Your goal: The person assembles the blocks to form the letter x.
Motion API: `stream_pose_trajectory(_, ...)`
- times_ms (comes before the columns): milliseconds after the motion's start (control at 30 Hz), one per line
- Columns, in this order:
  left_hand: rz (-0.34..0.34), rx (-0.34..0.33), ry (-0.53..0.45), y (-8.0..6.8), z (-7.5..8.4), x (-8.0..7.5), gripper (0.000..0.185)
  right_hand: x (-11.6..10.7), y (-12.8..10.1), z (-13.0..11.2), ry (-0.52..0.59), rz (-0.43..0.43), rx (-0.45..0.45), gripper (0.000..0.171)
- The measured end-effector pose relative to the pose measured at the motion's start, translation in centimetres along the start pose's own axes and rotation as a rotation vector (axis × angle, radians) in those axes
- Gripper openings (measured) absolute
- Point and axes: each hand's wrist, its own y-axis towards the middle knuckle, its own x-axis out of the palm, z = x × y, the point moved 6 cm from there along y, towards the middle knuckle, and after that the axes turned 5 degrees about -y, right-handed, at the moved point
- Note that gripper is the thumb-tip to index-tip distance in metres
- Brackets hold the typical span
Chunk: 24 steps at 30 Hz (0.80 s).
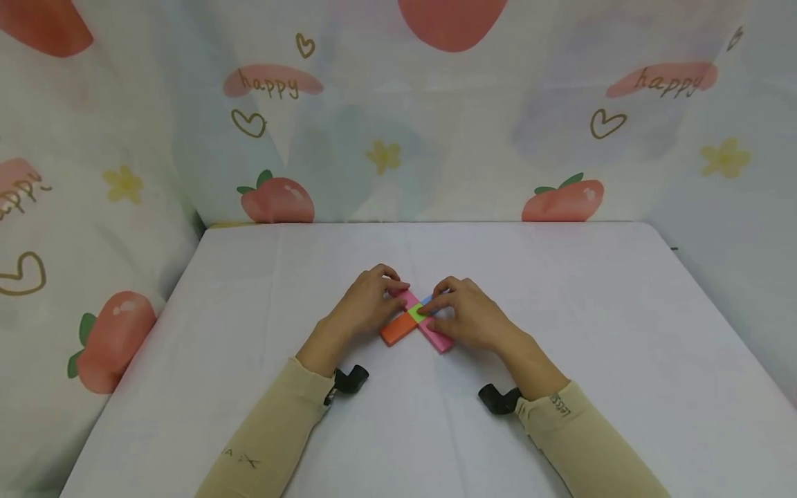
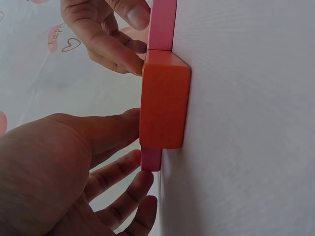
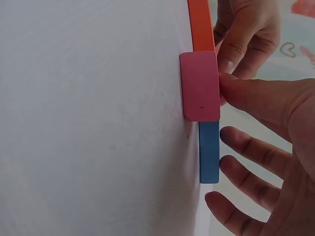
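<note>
Flat wooden-looking blocks lie in a cross on the white table: a green block [image 1: 415,315] in the middle, an orange block [image 1: 397,330] at near left, a pink block [image 1: 440,342] at near right, a second pink block [image 1: 411,299] at far left and a blue block [image 1: 426,300] at far right, partly hidden. My left hand [image 1: 367,299] touches the far pink block, its thumb and fingertips about that block's outer end. With its index finger, my right hand [image 1: 476,315] touches the green block. Its thumb rests on the near pink block, and its other fingers are by the blue block [image 3: 209,152].
The white tabletop [image 1: 560,277] surrounds the blocks. A printed cloth [image 1: 436,138] with peaches, hearts and flowers hangs behind the table and at the sides. Black wrist-worn devices [image 1: 351,380] stick out from both sleeve cuffs over the table.
</note>
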Motion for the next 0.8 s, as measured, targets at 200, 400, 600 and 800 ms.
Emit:
stream_pose_trajectory(200, -0.002, 0.004, 0.027, 0.10, -0.11, -0.04, 0.034, 0.22, 0.13, -0.22, -0.059, 0.002, -0.022, 0.024)
stream_pose_trajectory(400, -0.019, 0.016, 0.029, 0.45, -0.21, 0.16, 0.037, 0.02, 0.11, -0.66, -0.106, 0.007, -0.044, 0.024)
stream_pose_trajectory(600, -0.020, 0.010, 0.023, 0.77, -0.26, 0.00, 0.041, -0.19, 0.41, -0.70, -0.140, 0.029, -0.078, 0.027)
stream_pose_trajectory(800, 0.007, 0.008, 0.024, 0.76, -0.38, -0.40, 0.044, -0.19, 0.97, 0.04, -0.025, 0.006, -0.055, 0.033)
